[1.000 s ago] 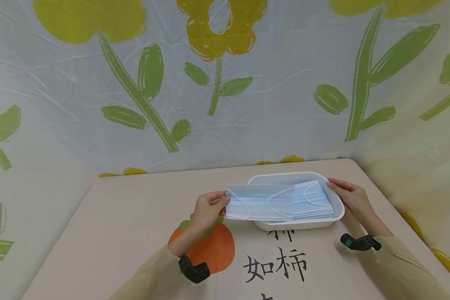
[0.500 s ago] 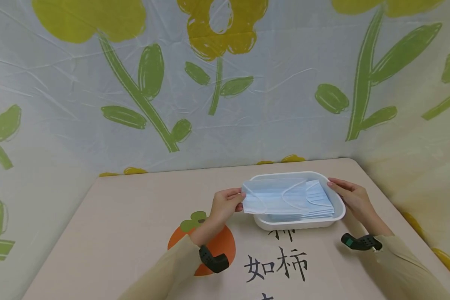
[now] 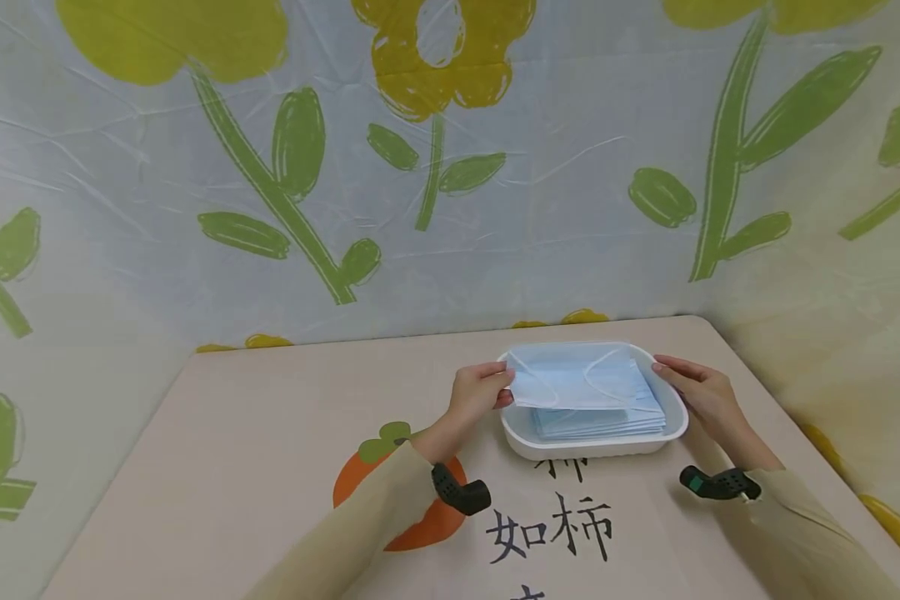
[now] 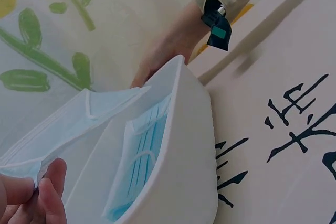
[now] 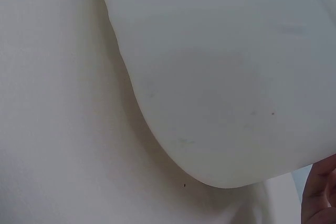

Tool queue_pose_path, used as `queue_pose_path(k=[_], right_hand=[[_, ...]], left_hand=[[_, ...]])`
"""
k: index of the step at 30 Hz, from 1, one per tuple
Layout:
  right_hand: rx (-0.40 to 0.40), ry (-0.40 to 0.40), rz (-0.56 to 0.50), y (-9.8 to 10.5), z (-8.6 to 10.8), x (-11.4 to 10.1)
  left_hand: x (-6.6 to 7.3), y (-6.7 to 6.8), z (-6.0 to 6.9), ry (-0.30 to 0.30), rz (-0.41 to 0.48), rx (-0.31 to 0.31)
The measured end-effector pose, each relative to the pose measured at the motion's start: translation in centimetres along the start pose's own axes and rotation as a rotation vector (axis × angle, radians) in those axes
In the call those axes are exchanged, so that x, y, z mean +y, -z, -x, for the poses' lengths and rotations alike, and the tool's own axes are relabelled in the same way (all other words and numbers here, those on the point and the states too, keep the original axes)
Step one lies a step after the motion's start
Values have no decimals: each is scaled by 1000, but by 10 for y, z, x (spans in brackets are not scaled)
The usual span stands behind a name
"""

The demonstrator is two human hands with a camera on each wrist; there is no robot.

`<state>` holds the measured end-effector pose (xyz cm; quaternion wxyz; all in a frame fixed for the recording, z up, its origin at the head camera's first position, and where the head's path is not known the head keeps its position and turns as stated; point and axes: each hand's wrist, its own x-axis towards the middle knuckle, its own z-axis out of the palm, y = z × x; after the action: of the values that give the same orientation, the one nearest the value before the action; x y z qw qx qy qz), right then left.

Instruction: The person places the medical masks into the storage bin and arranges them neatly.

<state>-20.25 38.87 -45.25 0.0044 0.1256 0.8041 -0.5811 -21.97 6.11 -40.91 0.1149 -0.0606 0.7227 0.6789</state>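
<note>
A light blue disposable face mask (image 3: 570, 377) with white ear loops is pinched at its left end by my left hand (image 3: 474, 395). It spreads over a white plastic basin (image 3: 594, 451), above a pile of similar masks (image 3: 607, 425) inside. In the left wrist view, thumb and fingers of the left hand (image 4: 42, 198) hold the mask's near end, and a gap separates it from the pile (image 4: 137, 158). My right hand (image 3: 703, 397) grips the basin's right rim. The right wrist view has the basin's outer wall (image 5: 220, 93) filling most of it, with a few fingers (image 5: 316, 192) at the edge.
The basin stands near the back right of a pale table (image 3: 270, 450). Printed on its surface are an orange persimmon (image 3: 427, 529) and black characters (image 3: 551, 529). Behind hangs a flowered cloth (image 3: 540, 208). Each wrist carries a black camera (image 3: 461, 490).
My left hand has carried the mask to the right and slightly back, from beside the basin's left end to above the pile. The right hand stays at the rim.
</note>
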Motion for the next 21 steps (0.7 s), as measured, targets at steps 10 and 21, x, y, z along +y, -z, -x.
queue_pose_path(k=[10,21], right_hand=[[-14,13,5,1,-1,-1],[-9,-14,-20,0,1,-4]], left_hand=[[2,-19,-11,67,56,-6],[-1,-28,-16,114,37,-61]])
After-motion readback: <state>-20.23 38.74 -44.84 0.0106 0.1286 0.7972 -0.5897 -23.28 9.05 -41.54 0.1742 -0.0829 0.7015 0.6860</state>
